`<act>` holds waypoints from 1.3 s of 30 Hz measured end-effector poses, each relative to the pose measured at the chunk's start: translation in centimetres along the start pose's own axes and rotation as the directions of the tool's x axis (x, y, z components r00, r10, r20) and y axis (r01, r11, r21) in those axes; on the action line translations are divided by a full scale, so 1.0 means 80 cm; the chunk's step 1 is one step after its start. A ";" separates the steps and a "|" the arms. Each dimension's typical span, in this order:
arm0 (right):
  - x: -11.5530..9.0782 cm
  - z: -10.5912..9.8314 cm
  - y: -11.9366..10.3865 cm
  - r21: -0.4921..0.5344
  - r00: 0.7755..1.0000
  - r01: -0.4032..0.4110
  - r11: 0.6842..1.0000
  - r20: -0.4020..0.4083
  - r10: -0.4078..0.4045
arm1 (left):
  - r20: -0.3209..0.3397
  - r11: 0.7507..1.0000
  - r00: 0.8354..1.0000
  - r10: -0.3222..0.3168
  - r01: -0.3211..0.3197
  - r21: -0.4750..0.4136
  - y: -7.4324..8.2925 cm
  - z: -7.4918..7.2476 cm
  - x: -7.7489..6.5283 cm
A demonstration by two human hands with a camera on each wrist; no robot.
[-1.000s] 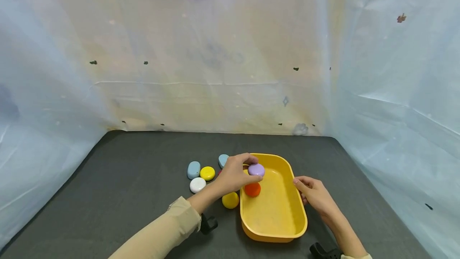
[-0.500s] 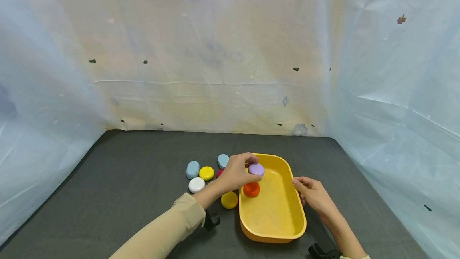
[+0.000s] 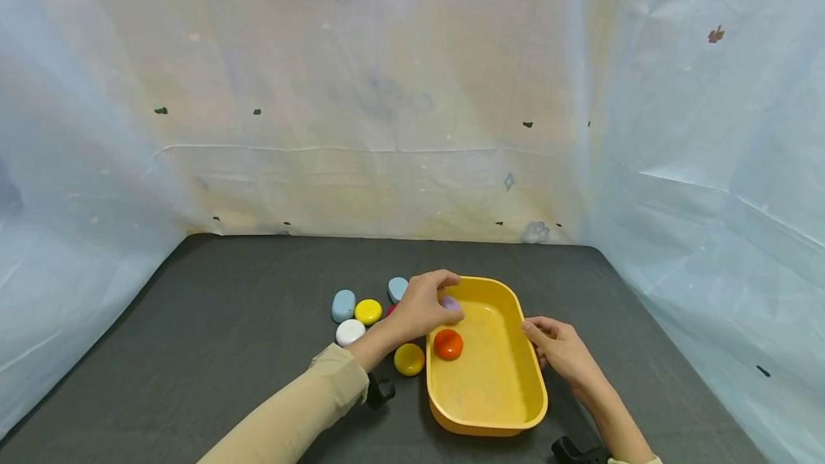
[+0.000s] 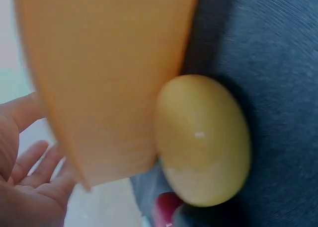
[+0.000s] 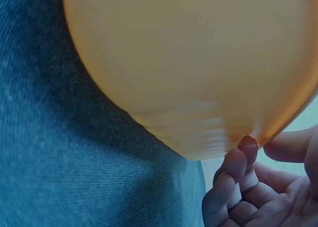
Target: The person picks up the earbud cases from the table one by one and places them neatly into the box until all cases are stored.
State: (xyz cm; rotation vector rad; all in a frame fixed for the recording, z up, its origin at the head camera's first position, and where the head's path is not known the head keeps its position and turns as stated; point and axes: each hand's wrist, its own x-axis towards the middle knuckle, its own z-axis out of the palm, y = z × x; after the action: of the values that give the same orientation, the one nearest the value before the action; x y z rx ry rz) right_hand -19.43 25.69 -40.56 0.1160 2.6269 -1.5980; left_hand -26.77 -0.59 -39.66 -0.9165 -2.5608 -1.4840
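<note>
My left hand point(image 3: 425, 304) reaches over the left rim of a yellow plastic tub point(image 3: 499, 385), fingers and thumb spread apart. Below them in the tub lies a smooth purple disc point(image 3: 450, 303), partly hidden by the hand. Nearer to me in the tub sits a glossy orange-red disc point(image 3: 447, 344). In the left wrist view the left hand point(image 4: 35, 187) shows behind the tub's wall point(image 4: 109, 88), its fingertips hidden by that wall. On the opposite side, my right hand point(image 3: 561, 346) pinches the tub's right rim between thumb and fingers, as the right wrist view shows point(image 5: 263, 187).
Left of the tub, on the dark grey table point(image 3: 245, 378), lie more smooth pieces: a white one point(image 3: 350, 332), a yellow one point(image 3: 368, 311), light blue ones point(image 3: 344, 305) and a crimson one mostly hidden. Another yellow piece point(image 3: 409, 360) sits close against the tub's left wall. Patterned sheeting stands behind.
The purple disc has left my left hand's grip and dropped lower into the tub. The left hand has barely moved. My right hand has stayed on the rim.
</note>
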 end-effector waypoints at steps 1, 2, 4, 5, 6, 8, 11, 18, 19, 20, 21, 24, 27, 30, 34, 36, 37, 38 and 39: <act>0.000 0.000 0.000 0.000 1.000 0.001 1.000 0.001 -0.001 | 0.008 1.000 1.000 -0.017 0.017 -0.005 0.002 -0.004 -0.002; 0.000 0.001 0.001 0.003 1.000 0.002 1.000 0.002 -0.002 | 0.012 1.000 1.000 -0.029 0.029 -0.012 0.004 -0.010 -0.004; 0.000 0.001 0.001 0.004 1.000 0.002 1.000 -0.002 -0.002 | 0.007 0.998 0.999 -0.050 0.050 -0.033 0.008 -0.021 -0.009; 0.000 0.001 0.000 0.005 1.000 0.000 1.000 -0.004 0.000 | -0.002 0.997 0.998 -0.064 0.063 -0.042 0.012 -0.028 -0.013; 0.000 0.001 0.000 0.002 1.000 0.004 1.000 -0.003 -0.004 | -0.016 0.996 0.997 -0.072 0.071 -0.055 0.015 -0.034 -0.016; 0.000 0.002 -0.001 0.002 1.000 -0.001 1.000 -0.010 0.001 | -0.047 0.995 0.996 -0.079 0.075 -0.068 0.019 -0.047 -0.023; 0.000 0.001 -0.002 0.003 1.000 -0.007 1.000 -0.012 0.007 | -0.097 0.992 0.989 -0.111 0.104 -0.070 0.022 -0.063 -0.034; -0.001 0.001 -0.002 0.002 1.000 -0.025 1.000 -0.004 0.025 | -0.156 0.981 0.969 -0.193 0.192 -0.019 0.011 -0.089 -0.063; -0.001 0.000 -0.003 0.003 1.000 -0.027 1.000 -0.005 0.027 | -0.160 0.978 0.965 -0.206 0.207 -0.008 0.009 -0.092 -0.068; -0.001 0.000 -0.003 0.004 1.000 -0.028 1.000 -0.006 0.028 | -0.162 0.976 0.963 -0.214 0.216 0.000 0.006 -0.095 -0.071; -0.001 0.000 -0.003 0.004 1.000 -0.029 1.000 -0.007 0.029 | -0.164 0.974 0.961 -0.221 0.225 0.005 0.004 -0.099 -0.075; -0.001 0.000 -0.003 0.006 0.999 -0.032 0.999 -0.011 0.032 | -0.172 0.973 0.959 -0.226 0.231 0.008 -0.007 -0.109 -0.083; -0.001 0.000 -0.003 0.004 0.999 -0.034 0.999 -0.010 0.034 | -0.181 0.972 0.956 -0.233 0.236 -0.002 -0.020 -0.121 -0.088; -0.001 0.000 -0.003 0.008 0.999 -0.037 0.999 -0.008 0.037 | -0.183 0.969 0.952 -0.244 0.248 -0.002 -0.034 -0.131 -0.091; -0.001 -0.001 -0.004 0.005 0.999 -0.039 0.999 0.000 0.039 | -0.175 0.959 0.945 -0.275 0.282 0.014 -0.050 -0.143 -0.094; -0.001 0.000 -0.005 0.004 0.999 -0.040 0.999 0.004 0.040 | -0.172 0.951 0.939 -0.299 0.307 0.019 -0.057 -0.148 -0.096; -0.001 0.000 -0.005 0.003 0.999 -0.040 0.999 0.006 0.040 | -0.168 0.948 0.935 -0.312 0.319 0.016 -0.061 -0.150 -0.097; -0.001 0.000 -0.005 0.002 0.999 -0.040 0.999 0.008 0.040 | -0.164 0.944 0.932 -0.324 0.331 0.011 -0.065 -0.152 -0.098; -0.001 0.000 -0.006 0.002 0.999 -0.040 0.999 0.010 0.040 | -0.162 0.940 0.928 -0.336 0.342 0.008 -0.068 -0.154 -0.099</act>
State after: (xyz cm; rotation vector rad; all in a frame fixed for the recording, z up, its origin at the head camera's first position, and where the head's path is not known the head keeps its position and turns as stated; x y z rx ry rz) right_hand -19.39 25.50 -40.15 0.1597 2.5988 -1.5849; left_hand -26.10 -16.20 -39.75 -0.3411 -2.7139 -1.5057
